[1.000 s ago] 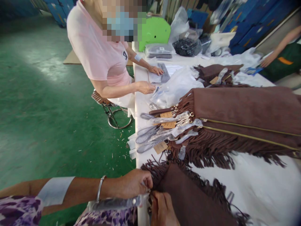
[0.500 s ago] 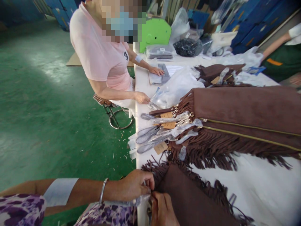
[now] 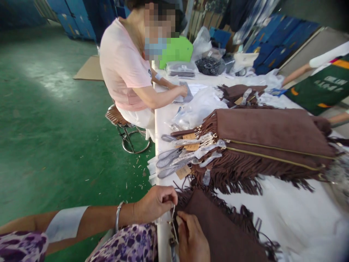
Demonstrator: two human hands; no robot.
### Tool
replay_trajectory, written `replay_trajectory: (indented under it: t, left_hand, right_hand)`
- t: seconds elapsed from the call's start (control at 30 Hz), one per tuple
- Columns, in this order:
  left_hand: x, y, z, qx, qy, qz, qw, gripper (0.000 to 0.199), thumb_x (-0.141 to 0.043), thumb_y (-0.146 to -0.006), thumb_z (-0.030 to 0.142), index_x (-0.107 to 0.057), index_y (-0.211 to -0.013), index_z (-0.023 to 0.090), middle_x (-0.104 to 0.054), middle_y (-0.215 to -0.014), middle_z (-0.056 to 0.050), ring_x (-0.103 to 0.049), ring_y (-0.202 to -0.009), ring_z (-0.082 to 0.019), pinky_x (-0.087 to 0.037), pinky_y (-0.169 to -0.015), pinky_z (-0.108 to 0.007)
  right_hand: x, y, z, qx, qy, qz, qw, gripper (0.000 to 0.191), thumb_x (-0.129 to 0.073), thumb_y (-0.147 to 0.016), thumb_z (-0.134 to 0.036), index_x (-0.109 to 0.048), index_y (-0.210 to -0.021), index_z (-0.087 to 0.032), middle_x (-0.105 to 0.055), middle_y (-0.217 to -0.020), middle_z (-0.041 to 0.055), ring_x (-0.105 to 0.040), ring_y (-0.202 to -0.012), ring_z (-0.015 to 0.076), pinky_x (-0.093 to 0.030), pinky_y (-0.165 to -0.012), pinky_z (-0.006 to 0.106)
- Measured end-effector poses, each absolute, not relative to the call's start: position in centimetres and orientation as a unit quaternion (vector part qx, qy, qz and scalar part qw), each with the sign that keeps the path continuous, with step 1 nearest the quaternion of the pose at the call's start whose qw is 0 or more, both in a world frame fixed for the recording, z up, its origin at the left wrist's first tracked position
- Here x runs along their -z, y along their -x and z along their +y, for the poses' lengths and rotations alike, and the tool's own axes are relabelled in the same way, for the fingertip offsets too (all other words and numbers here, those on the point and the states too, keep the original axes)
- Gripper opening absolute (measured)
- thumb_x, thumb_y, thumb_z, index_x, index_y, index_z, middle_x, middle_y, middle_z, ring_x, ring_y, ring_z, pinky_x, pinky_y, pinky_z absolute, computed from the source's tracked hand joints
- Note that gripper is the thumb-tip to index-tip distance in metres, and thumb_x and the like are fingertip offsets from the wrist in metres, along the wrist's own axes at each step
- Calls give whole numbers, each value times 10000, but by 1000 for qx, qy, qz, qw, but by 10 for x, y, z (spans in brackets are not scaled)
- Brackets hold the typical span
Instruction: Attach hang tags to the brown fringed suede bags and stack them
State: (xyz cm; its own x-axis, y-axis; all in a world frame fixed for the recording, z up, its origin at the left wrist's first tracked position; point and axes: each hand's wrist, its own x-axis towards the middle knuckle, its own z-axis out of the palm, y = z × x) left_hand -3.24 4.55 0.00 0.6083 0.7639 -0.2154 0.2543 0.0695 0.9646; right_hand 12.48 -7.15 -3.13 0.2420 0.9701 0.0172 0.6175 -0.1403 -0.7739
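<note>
So the left hand [image 3: 156, 204] is mostly curled up, thumb and index finger pinching the top of a thin pale cord [image 3: 175, 223]. The cord hangs down past some small brassy metal hardware [image 3: 172, 241] at the edge of a fringed brown bag [image 3: 218, 225], which lies on the near end of the white bench [image 3: 163, 122]. The right hand [image 3: 192, 236] is half curled right beside the cord, thumb and index close together, but I can't tell if it's actually gripping anything.

Compared with a second ago, the clear-wrapped strap that was under the left wrist is gone from there, and the cord now shows plainly between the hands. The person in pink [image 3: 127, 67] has also moved the nearer arm, from the bench edge over to a grey packet [image 3: 187, 92].

Texture-wise, the near bag looks matte and suede-like, with stringy, tangled fringe. Just beyond it are more brown bags [image 3: 261, 129], flat and long, with straight gold zippers [image 3: 275, 160] and thick fringe. Looped grey straps [image 3: 167, 158] in crinkly clear wrap stick out toward the bench edge, plus a tan card tag [image 3: 183, 171].
</note>
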Motion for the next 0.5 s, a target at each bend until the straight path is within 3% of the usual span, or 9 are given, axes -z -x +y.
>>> replay_trajectory:
  t: [0.2,0.33,0.5]
  left_hand:
    - [-4,27,45,-208,-624,375,653,134,-524,-731,77,-619,-810,128,-513,-589,47,-424,-527,-67,-297,-497,-173]
    - [2,25,45,-220,-566,376,699,65,-562,-769,153,-579,-831,138,-510,-607,46,-448,-497,-67,-343,-477,-165]
    - [13,29,40,-240,-533,404,703,348,-567,-780,205,-510,-1121,171,-587,-1082,-43,-539,-511,-53,-416,-456,-181]
  right_hand:
    - [22,-119,-60,-331,717,-539,292,232,-438,-927,-341,-654,-884,-270,-643,-874,-1,-610,-775,165,-405,-719,260]
    - [19,-119,-62,-338,722,-522,304,233,-454,-910,-378,-654,-869,-265,-649,-843,-4,-603,-749,166,-395,-698,260]
    - [21,-121,-64,-350,723,-476,358,259,-494,-886,-433,-674,-868,-247,-684,-849,8,-618,-786,169,-417,-732,245]
